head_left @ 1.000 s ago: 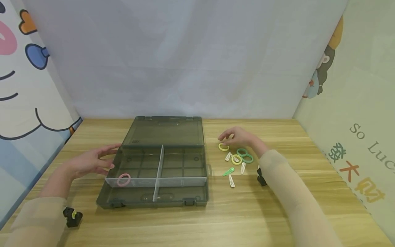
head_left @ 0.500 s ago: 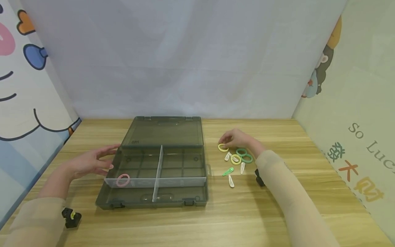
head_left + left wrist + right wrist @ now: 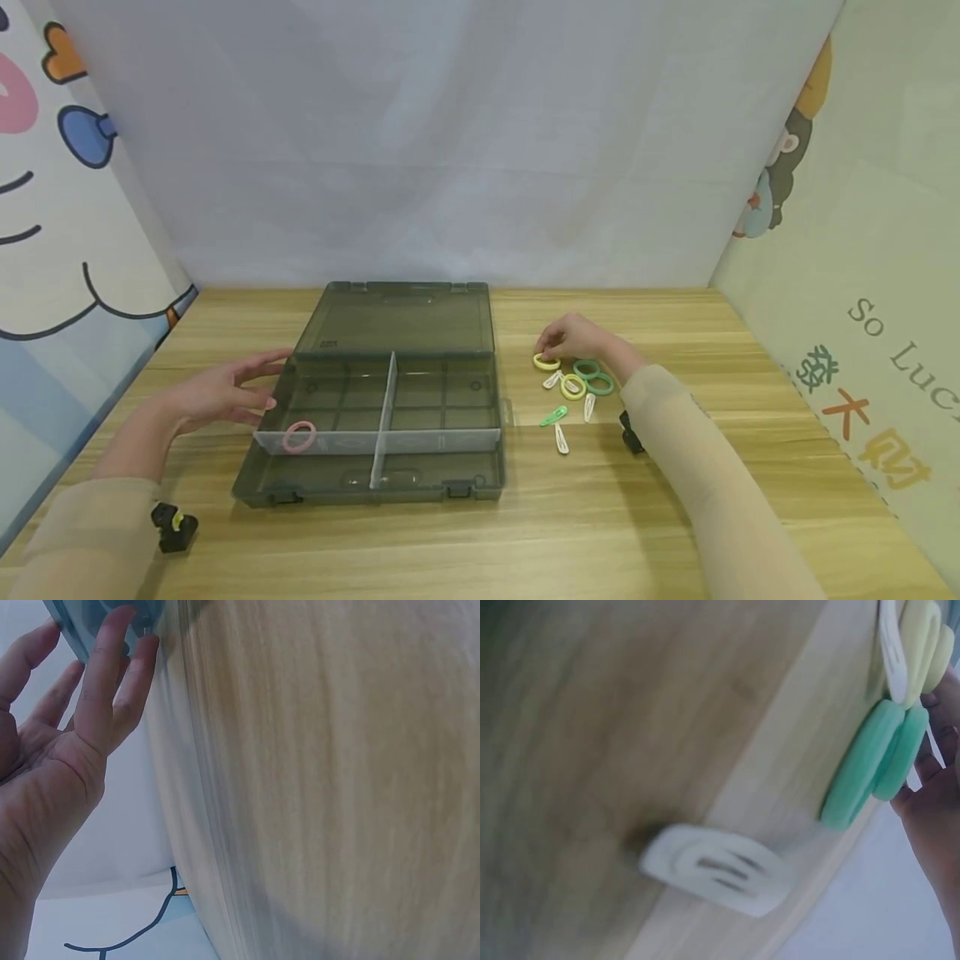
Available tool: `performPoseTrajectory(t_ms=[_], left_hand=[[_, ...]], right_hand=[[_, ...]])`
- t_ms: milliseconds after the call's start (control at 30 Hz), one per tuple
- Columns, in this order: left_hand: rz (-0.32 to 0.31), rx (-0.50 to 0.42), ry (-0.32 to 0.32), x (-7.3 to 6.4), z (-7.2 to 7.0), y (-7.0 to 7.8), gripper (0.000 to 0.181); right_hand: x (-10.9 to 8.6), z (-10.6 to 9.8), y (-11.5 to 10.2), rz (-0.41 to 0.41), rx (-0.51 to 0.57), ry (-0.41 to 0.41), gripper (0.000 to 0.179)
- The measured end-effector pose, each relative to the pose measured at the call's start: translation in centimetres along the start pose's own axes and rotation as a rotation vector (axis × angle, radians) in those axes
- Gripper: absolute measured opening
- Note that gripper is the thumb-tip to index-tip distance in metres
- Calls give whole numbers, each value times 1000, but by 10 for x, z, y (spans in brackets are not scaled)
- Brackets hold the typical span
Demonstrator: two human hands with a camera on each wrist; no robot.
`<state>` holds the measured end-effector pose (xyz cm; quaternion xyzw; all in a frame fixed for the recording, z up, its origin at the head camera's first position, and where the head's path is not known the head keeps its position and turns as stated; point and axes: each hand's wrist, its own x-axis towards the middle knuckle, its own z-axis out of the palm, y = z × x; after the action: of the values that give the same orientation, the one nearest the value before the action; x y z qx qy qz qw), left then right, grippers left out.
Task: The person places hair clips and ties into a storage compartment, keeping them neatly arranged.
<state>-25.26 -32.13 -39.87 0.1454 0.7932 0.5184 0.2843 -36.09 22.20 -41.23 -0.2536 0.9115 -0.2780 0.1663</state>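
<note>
My left hand (image 3: pixel 217 393) has its fingers spread against the left side of a translucent dark organizer box (image 3: pixel 367 492); in the left wrist view the fingertips touch its edge. The box lies with its lid folded back, and a pink hair tie (image 3: pixel 299 437) rests at its front divider. To the right, my right hand (image 3: pixel 576 336) pinches a yellow hair tie (image 3: pixel 547 363) low over the table. Close by lie a second yellow hair tie (image 3: pixel 573 387) and two green hair ties (image 3: pixel 600 384). Several white snap clips (image 3: pixel 562 439) and a green snap clip (image 3: pixel 554 416) lie nearer.
White dividers (image 3: pixel 442 442) split the box into compartments. The wooden table (image 3: pixel 450 550) ends at a pale backdrop (image 3: pixel 450 150), with printed panels (image 3: pixel 840 333) at the sides. A black wrist device (image 3: pixel 175 528) sits under each forearm.
My right fingers have come down and closed on the yellow hair tie, which has shifted slightly right, towards the white clips. The left hand and the box have stayed put.
</note>
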Motion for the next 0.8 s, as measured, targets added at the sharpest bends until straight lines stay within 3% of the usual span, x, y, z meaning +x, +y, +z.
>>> performPoseTrajectory(t_ms=[200,500,800], left_hand=[[-2,-11,11,0,2,1,83],[-11,-8,20,0,2,0,83],[-1,-10,13,0,2,0,85]], right_hand=[[-2,-1,-6,6,35,-7,10],[-2,-2,-16,-51,-38,8,7],[-3,-5,-36,-116,-34,4,8]])
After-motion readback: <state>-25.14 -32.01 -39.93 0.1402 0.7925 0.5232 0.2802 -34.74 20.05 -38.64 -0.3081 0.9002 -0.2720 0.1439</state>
